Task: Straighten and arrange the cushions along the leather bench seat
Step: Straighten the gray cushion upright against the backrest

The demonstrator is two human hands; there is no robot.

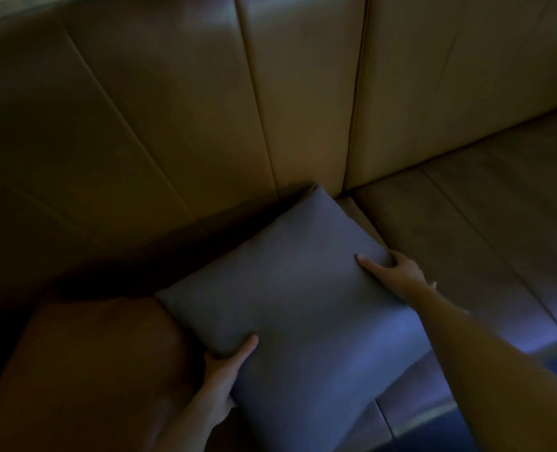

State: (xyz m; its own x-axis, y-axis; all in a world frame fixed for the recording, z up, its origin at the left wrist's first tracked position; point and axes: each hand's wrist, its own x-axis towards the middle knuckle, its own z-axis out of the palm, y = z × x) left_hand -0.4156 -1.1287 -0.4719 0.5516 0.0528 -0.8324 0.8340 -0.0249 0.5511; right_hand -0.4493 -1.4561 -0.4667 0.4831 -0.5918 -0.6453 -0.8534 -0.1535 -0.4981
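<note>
Grey cushion [290, 288] lies tilted on the leather seat [466, 223], one corner against the backrest [303, 109]. Left hand [224, 370] and right hand [394, 272] each clasp an opposite edge. A brown cushion [100, 353] sits just beside it.

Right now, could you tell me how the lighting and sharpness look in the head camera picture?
In the head view the scene is dim and soft, with fine detail lost; the lower left falls into deep shadow around the brown cushion; a bluish sheen lies on the grey cushion held by the left hand and right hand; the backrest panels fan outward, as a wide lens would make them.
</note>
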